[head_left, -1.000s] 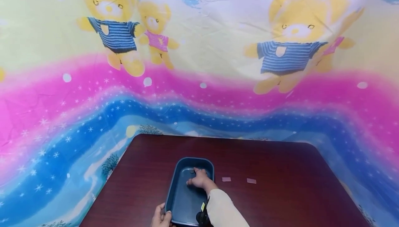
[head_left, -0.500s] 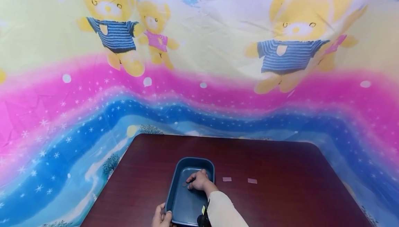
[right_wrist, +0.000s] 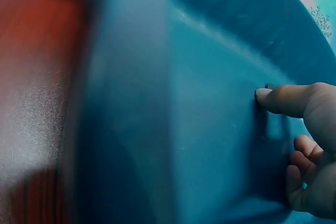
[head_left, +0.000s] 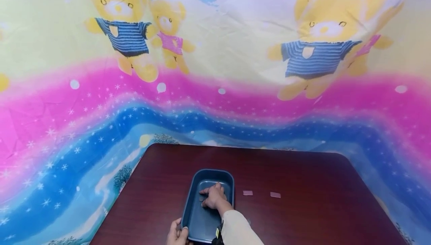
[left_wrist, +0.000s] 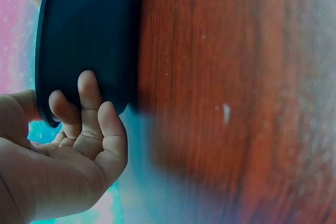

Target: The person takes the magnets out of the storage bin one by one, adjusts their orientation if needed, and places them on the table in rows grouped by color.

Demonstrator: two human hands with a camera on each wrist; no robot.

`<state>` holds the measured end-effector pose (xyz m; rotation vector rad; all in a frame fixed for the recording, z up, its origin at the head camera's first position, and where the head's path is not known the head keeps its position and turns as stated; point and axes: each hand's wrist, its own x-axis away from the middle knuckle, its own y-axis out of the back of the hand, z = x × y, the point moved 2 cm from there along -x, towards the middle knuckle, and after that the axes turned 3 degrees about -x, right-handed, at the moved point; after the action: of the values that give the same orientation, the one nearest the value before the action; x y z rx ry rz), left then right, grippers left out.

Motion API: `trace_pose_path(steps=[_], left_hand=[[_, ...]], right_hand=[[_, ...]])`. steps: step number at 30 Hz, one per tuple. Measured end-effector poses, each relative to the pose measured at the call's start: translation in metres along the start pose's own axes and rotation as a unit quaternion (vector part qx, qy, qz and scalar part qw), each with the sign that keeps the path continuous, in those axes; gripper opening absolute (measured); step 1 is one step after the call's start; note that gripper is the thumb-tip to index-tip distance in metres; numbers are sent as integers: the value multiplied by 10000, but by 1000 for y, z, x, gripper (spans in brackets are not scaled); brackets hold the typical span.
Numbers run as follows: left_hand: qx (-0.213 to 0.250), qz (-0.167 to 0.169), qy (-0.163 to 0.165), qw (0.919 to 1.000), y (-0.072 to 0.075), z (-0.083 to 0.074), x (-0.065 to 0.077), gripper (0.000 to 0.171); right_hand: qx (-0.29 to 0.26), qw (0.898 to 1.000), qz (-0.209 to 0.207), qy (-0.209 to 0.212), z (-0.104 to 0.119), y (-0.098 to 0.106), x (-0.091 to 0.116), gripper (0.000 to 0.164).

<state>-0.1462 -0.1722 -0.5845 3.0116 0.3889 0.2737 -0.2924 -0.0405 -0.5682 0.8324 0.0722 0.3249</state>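
A dark blue-green rectangular tray (head_left: 193, 215) lies lengthwise on the table. My left hand (head_left: 176, 233) grips its near left corner. In the left wrist view the thumb is at the rim and the fingers (left_wrist: 89, 85) bend against the tray's outer side. Inside the tray, my right hand (head_left: 213, 196) reaches low over the floor, with thumb and index finger spread apart. A small dark round disc, like a coin (head_left: 202, 199), shows between those two fingertips. In the right wrist view one extended finger (right_wrist: 289, 99) points down at the tray floor, and the disc is mostly hidden.
Two small pinkish rectangular pieces (head_left: 247, 193) lie apart on the dark red-brown table (head_left: 303, 177), right of the tray. A cloth printed with bears (head_left: 215, 118) hangs behind the table. The right wrist wears a black strap (head_left: 218, 235).
My right hand has drawn slightly toward me inside the tray. The disc has shifted nearer and left, and thumb and index finger have spread wider since half a second ago. My left hand keeps its grip.
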Motion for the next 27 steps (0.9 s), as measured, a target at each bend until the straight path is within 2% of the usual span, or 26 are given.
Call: trace_pose_path(steps=[12,18,21,25,27], left_hand=[[135,-34,-28,9999,-2,-6,2,40],[62,78,-65,9999,1,-3,3,41],[-4,33,-28,10000,0,-3,3,40],[-16,-65,49,10000,-2,-5,2,39],[10,-101,77,9999,-3,-7,3,39]], right_hand=[[194,9988,-452,87,-2,-1,2,8],[344,9974,-586,231,0,-4,7,18],[462,9972,-460,352,0,-6,8,14],[547,9960,-400,577,0,-6,9,26],[490,9959,-414,645,0,-6,10,25]])
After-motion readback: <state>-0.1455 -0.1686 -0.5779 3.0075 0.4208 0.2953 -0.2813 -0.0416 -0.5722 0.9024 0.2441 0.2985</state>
